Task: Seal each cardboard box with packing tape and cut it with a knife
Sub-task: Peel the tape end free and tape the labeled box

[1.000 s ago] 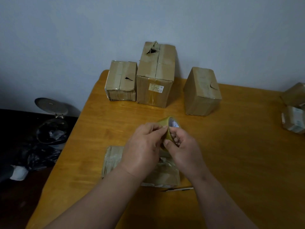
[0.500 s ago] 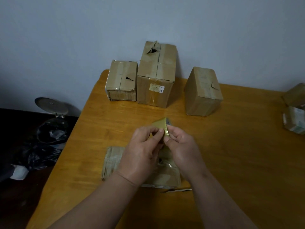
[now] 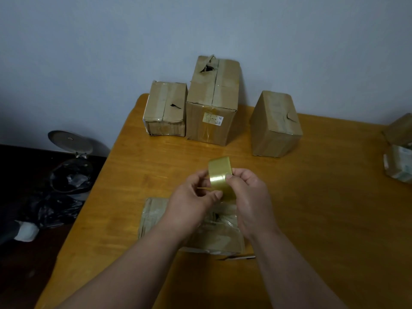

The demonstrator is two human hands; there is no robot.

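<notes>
From the head view, the only writing is a pale label (image 3: 213,119) on the front face of the tall cardboard box (image 3: 213,101) at the far edge of the counter (image 3: 323,208); its print is too small to read. That box has a torn hole at the top and a glossy tape seam along its lid. Just to its left stands a shorter box (image 3: 165,109), taped, with a small dark tear on top. Apart to the right sits a third box (image 3: 275,124), turned at an angle, with a curled flap of tape on its top face. Partly cut off at the right edge are two more parcels (image 3: 399,157), the lower one wrapped in shiny film.

The roll of packing tape (image 3: 220,175), yellowish and translucent, is held above the counter between both hands. The right hand (image 3: 249,197) grips it with thumb and fingers curled round the roll; the left hand (image 3: 191,197) pinches the tape at the roll's left side. Beneath the hands lies a flat, heavily taped box (image 3: 153,215), crinkled and glossy. A slim knife (image 3: 236,257) lies on the counter just near that box's front edge.

The counter is smooth orange-brown wood with a rounded far-left corner. Bare wood lies between the far boxes and the hands, and to the right. Off the left edge, on the dark floor, stands an open-lidded bin (image 3: 71,166) with black bags (image 3: 44,210) beside it.
</notes>
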